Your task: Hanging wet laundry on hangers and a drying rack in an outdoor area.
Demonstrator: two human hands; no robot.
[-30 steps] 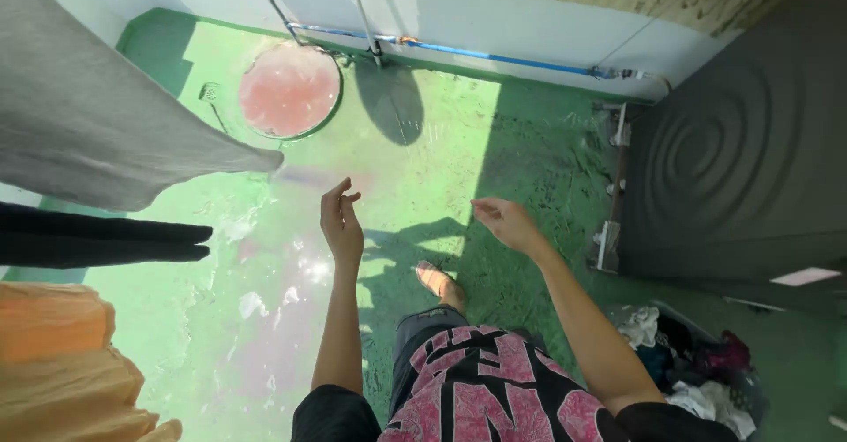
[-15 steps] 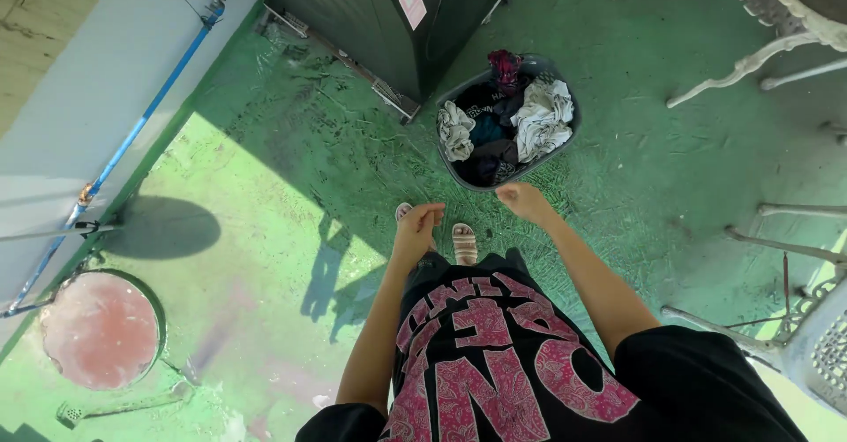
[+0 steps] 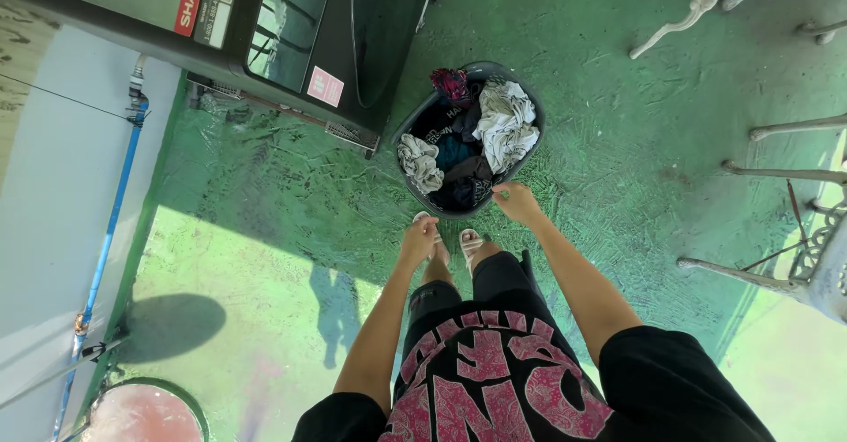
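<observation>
A dark round laundry basket (image 3: 529, 146) stood on the green floor (image 3: 635, 142) beside a black washing machine (image 3: 265, 27), filled with crumpled white, dark and red clothes (image 3: 503, 120). The right hand (image 3: 516, 202) hovered at its near rim, fingers loosely curled, holding nothing. The left hand (image 3: 419, 241) hung half-closed and empty above the sandalled feet (image 3: 454, 239).
</observation>
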